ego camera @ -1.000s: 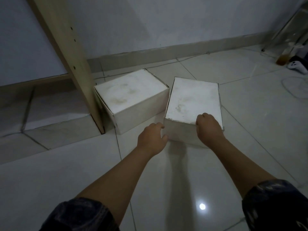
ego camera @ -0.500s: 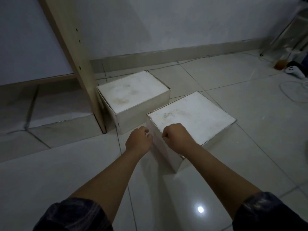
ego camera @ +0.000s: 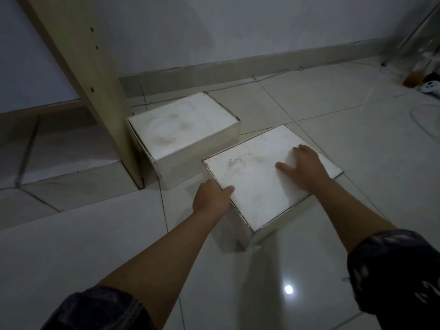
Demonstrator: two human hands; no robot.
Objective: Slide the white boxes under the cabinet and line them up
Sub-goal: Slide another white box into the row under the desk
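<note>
Two white boxes sit on the tiled floor. The far box [ego camera: 181, 129] rests against the foot of the cabinet's wooden side panel [ego camera: 95, 91]. The near box [ego camera: 257, 184] lies turned at an angle in front of it, close to the far box's right corner. My left hand [ego camera: 210, 198] grips the near box's left edge, thumb on the lid. My right hand [ego camera: 303, 167] lies flat on the lid's right part, fingers spread.
The space under the cabinet [ego camera: 59, 151] lies left of the panel, with a skirting board behind. A thin cable [ego camera: 238, 85] runs along the wall. At the far right stand a bottle [ego camera: 414, 76], a white controller [ego camera: 429, 88] and a looped cord [ego camera: 423, 117].
The near box has been turned from square-on to diagonal and pulled toward me. My right hand moved from its front corner onto the lid; my left hand stayed at the left edge.
</note>
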